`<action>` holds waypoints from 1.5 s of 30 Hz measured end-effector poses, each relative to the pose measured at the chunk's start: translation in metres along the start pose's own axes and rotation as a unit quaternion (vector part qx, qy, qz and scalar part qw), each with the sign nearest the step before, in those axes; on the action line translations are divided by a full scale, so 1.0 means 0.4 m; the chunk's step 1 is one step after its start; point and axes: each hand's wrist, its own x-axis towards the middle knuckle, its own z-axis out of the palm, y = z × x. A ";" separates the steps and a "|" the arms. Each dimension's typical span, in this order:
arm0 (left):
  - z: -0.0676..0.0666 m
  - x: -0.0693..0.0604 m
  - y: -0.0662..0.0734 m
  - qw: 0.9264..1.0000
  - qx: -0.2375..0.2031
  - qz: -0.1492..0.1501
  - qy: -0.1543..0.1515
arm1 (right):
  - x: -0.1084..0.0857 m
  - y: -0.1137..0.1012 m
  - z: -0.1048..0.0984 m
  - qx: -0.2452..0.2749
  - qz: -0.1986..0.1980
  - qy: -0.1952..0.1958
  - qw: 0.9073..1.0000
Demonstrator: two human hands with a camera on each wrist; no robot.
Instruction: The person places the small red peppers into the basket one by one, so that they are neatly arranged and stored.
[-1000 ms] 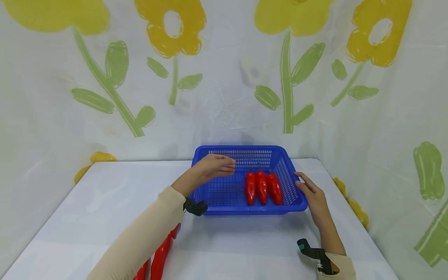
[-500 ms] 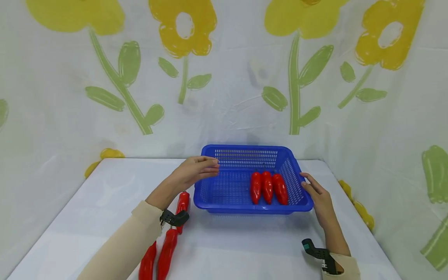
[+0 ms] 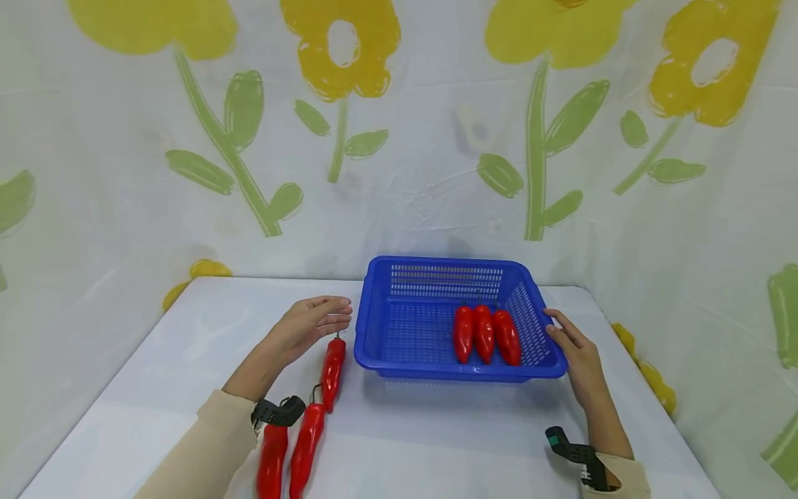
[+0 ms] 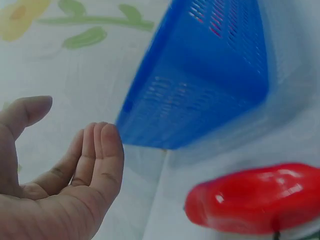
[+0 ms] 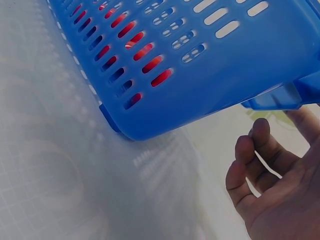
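Relaxed and holding nothing, my left hand [image 3: 312, 326] is left of the blue basket [image 3: 461, 378], close above the stem end of a red pepper [image 3: 333, 371]. Its thumb stands apart from the fingers [image 4: 107, 155] in the left wrist view, with the basket [image 4: 210, 100] and a red pepper [image 4: 255, 200] to the right. My right hand [image 3: 582, 360] touches the basket's right rim with its thumb side; the other fingers [image 5: 260, 160] hang loosely bent below the rim. Three red peppers [image 3: 483, 334] lie side by side in the basket's right half.
Two more red peppers [image 3: 305, 447] [image 3: 271, 461] lie on the white table [image 3: 436, 443] by my left wrist, stems pointing away. A flower-patterned curtain [image 3: 411, 201] stands behind the table and along its sides.
My left hand has moved left, from over the basket to outside it, uncovering the peppers on the table. My right hand stays at the rim. The head view has shifted slightly left.
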 end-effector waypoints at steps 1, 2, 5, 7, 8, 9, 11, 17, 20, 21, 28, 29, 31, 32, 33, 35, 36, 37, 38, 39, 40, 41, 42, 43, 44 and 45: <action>-0.007 -0.004 -0.008 1.000 0.003 0.000 0.002 | 0.001 0.000 -0.002 -0.002 0.000 0.001 1.000; -0.012 -0.007 -0.016 1.000 0.002 -0.003 0.008 | 0.002 -0.001 -0.003 -0.002 0.000 0.001 1.000; -0.025 -0.018 -0.040 1.000 0.010 -0.016 0.025 | 0.005 -0.001 -0.007 -0.004 0.002 0.001 1.000; -0.032 -0.026 -0.056 0.999 0.018 -0.022 0.033 | 0.006 -0.002 -0.008 -0.002 0.004 0.001 1.000; -0.036 -0.029 -0.064 0.999 0.020 -0.026 0.038 | 0.006 -0.003 -0.008 0.001 0.005 0.000 1.000; -0.039 -0.032 -0.072 0.998 0.026 -0.029 0.043 | 0.006 -0.003 -0.008 0.002 0.005 0.000 1.000; -0.046 -0.038 -0.087 0.997 0.033 -0.036 0.053 | 0.004 -0.004 -0.007 0.006 0.006 -0.003 1.000; -0.063 -0.047 -0.125 0.994 0.039 -0.058 0.079 | -0.005 -0.005 -0.003 0.014 0.005 -0.006 1.000; -0.065 -0.050 -0.135 0.993 0.053 -0.068 0.085 | -0.007 -0.004 -0.003 0.014 0.004 -0.003 1.000; -0.065 -0.052 -0.138 0.992 0.061 -0.071 0.086 | -0.007 -0.003 -0.002 0.016 0.004 -0.003 1.000; -0.060 -0.065 -0.159 0.986 0.106 -0.100 0.084 | -0.001 -0.002 0.001 0.018 0.008 -0.005 1.000; -0.058 -0.066 -0.161 0.985 0.114 -0.101 0.081 | -0.001 -0.003 0.001 0.015 0.009 -0.003 1.000; -0.055 -0.065 -0.165 0.982 0.132 -0.107 0.081 | -0.002 -0.005 -0.001 0.007 0.008 0.000 1.000; -0.053 -0.065 -0.165 0.980 0.142 -0.109 0.082 | -0.002 -0.006 -0.001 0.004 0.008 0.001 1.000; -0.052 -0.064 -0.164 0.979 0.153 -0.109 0.080 | -0.002 -0.007 -0.002 0.003 0.007 0.001 1.000; -0.049 -0.062 -0.163 0.975 0.173 -0.113 0.080 | -0.002 -0.006 -0.003 0.006 0.005 -0.002 1.000; -0.048 -0.061 -0.161 0.974 0.181 -0.115 0.079 | -0.002 -0.005 -0.004 0.008 0.005 -0.003 1.000; -0.047 -0.061 -0.159 0.972 0.188 -0.118 0.079 | -0.002 -0.005 -0.004 0.010 0.006 -0.004 1.000; -0.046 -0.060 -0.157 0.970 0.197 -0.121 0.079 | -0.003 -0.005 -0.003 0.011 0.007 -0.005 1.000; -0.045 -0.059 -0.155 0.967 0.207 -0.124 0.079 | -0.003 -0.004 -0.002 0.014 0.008 -0.006 1.000; -0.044 -0.059 -0.154 0.964 0.218 -0.127 0.080 | -0.003 -0.003 -0.001 0.017 0.009 -0.006 1.000; -0.043 -0.058 -0.151 0.961 0.231 -0.129 0.081 | -0.003 -0.004 0.000 0.018 0.010 -0.005 1.000; -0.042 -0.056 -0.148 0.957 0.244 -0.131 0.083 | -0.003 -0.004 0.001 0.020 0.012 -0.003 1.000; -0.042 -0.054 -0.146 0.953 0.258 -0.132 0.085 | -0.003 -0.004 0.002 0.020 0.012 -0.003 1.000; -0.041 -0.053 -0.143 0.950 0.268 -0.133 0.086 | -0.002 -0.004 0.003 0.022 0.012 -0.003 1.000; -0.040 -0.052 -0.139 0.948 0.274 -0.134 0.087 | -0.002 -0.004 0.004 0.021 0.011 -0.003 1.000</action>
